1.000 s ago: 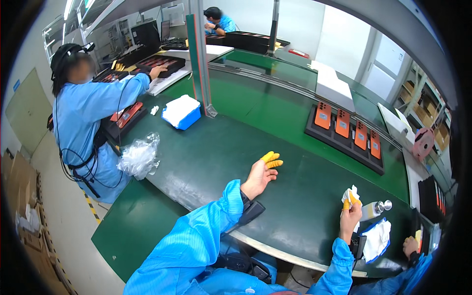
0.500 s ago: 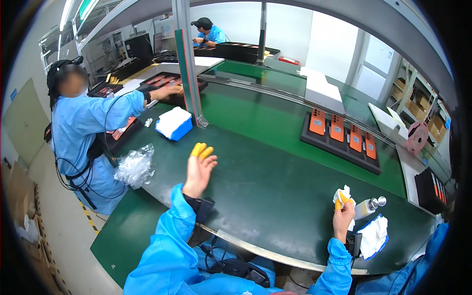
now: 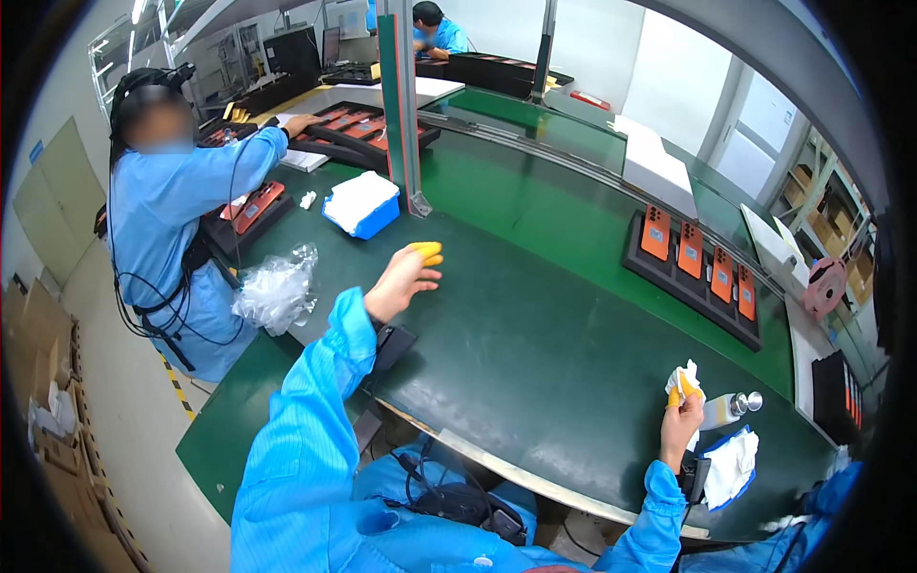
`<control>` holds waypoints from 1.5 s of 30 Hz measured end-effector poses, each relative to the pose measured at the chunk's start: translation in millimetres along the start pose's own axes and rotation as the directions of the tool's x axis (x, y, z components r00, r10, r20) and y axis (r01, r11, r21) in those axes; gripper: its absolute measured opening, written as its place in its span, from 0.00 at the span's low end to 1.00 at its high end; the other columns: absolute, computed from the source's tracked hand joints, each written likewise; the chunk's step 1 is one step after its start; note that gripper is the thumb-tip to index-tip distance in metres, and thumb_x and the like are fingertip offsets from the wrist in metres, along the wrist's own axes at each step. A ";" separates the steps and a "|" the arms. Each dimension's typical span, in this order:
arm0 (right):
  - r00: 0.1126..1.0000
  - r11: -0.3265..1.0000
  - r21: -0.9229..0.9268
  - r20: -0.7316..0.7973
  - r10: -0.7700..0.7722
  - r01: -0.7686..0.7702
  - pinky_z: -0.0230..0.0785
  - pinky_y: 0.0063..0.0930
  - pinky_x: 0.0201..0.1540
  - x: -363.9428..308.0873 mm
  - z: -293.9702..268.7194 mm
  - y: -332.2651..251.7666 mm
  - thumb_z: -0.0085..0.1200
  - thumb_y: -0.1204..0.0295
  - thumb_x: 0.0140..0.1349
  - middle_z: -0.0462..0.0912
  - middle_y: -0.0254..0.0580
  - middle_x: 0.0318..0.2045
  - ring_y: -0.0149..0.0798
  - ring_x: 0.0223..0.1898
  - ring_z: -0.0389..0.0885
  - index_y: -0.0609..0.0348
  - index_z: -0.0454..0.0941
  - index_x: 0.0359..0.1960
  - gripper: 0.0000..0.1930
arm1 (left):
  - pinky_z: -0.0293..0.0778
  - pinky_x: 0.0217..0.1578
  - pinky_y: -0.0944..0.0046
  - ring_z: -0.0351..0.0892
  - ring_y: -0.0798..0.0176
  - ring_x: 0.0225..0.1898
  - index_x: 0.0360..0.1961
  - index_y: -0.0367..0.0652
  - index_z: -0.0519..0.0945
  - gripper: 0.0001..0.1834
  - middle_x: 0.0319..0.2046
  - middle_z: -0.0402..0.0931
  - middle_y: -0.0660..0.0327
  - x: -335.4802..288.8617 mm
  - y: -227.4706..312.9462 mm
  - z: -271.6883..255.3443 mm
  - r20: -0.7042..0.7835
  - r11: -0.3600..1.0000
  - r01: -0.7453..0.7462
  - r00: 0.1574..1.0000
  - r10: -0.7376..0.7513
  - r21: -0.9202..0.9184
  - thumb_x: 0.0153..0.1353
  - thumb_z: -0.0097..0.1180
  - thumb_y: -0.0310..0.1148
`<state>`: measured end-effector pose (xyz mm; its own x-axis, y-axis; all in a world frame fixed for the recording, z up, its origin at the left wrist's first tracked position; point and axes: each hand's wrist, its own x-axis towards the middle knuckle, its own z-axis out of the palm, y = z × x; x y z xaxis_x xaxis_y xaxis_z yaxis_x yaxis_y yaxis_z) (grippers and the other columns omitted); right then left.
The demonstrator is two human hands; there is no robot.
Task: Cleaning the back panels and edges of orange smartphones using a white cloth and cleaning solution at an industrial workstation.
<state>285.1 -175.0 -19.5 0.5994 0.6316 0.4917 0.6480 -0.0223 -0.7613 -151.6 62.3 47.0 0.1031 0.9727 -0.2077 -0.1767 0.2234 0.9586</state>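
Note:
My left hand [image 3: 406, 280] hovers over the dark green table, palm turned to the right. Its fingers are apart, loosely curled, holding nothing, and yellow finger cots cover some tips. My right hand [image 3: 679, 423], also with yellow finger cots, pinches a crumpled white wipe [image 3: 685, 375] near the table's right side. Right beside it is a clear bottle with a silver pump top [image 3: 723, 411]. A blue box of white wipes [image 3: 734, 468] sits close to my right wrist. Farther off, beyond my left hand, stands another blue box of white wipes [image 3: 363, 208].
A black tray [image 3: 693, 282] holds several orange phones on the green belt. Crumpled clear plastic bags [image 3: 277, 289] lie at the left table edge. A metal post [image 3: 406, 124] rises behind the far wipe box. A co-worker [image 3: 181, 191] reaches toward phone trays [image 3: 353, 132] at the left.
My left hand has moved slightly forward, turning from palm up to sideways. My right hand keeps the wipe. The co-worker's hand has drawn back leftward. The whole view has shifted a little.

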 end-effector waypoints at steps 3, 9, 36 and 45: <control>1.000 0.999 -0.020 0.000 -0.026 0.026 0.59 0.21 0.27 -1.3 0.4 -3.2 0.46 0.86 0.51 0.75 0.36 0.27 0.29 0.27 0.70 0.61 0.79 0.45 0.19 | 0.72 0.37 0.61 0.73 0.61 0.38 0.52 0.43 0.69 0.16 0.45 0.72 0.57 32.8 -0.7 27.2 0.030 0.986 -0.013 1.000 0.008 0.168 0.64 0.43 0.34; 0.999 0.997 -0.074 0.047 -0.024 0.028 0.66 0.28 0.37 -7.1 -5.2 -13.6 0.46 0.87 0.50 0.77 0.47 0.32 0.41 0.34 0.76 0.65 0.78 0.43 0.17 | 0.73 0.39 0.61 0.73 0.60 0.39 0.53 0.40 0.65 0.18 0.45 0.69 0.56 83.7 -10.6 62.0 -0.064 0.990 0.048 0.997 -0.040 0.131 0.62 0.43 0.31; 0.970 0.996 -0.041 0.226 0.089 -0.082 0.66 0.28 0.42 -19.9 -5.2 -52.9 0.52 0.86 0.49 0.78 0.51 0.36 0.46 0.37 0.77 0.67 0.79 0.39 0.14 | 0.71 0.45 0.51 0.74 0.53 0.44 0.51 0.42 0.72 0.18 0.43 0.74 0.51 238.2 4.4 169.1 -0.384 0.971 0.152 0.898 -0.214 -0.184 0.59 0.47 0.30; 0.943 0.996 -0.069 0.326 0.072 -0.053 0.66 0.27 0.45 -19.4 -3.2 -56.8 0.52 0.84 0.53 0.78 0.48 0.38 0.43 0.40 0.77 0.66 0.78 0.41 0.12 | 0.74 0.36 0.51 0.77 0.55 0.37 0.45 0.38 0.75 0.15 0.37 0.76 0.53 268.7 -16.2 166.0 -0.270 0.874 0.145 0.916 -0.295 -0.463 0.54 0.53 0.27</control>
<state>238.2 -188.5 15.5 0.4588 0.8464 0.2706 0.6462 -0.1088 -0.7554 41.4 309.7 8.0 -0.1180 0.8422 -0.5261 -0.5928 0.3653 0.7178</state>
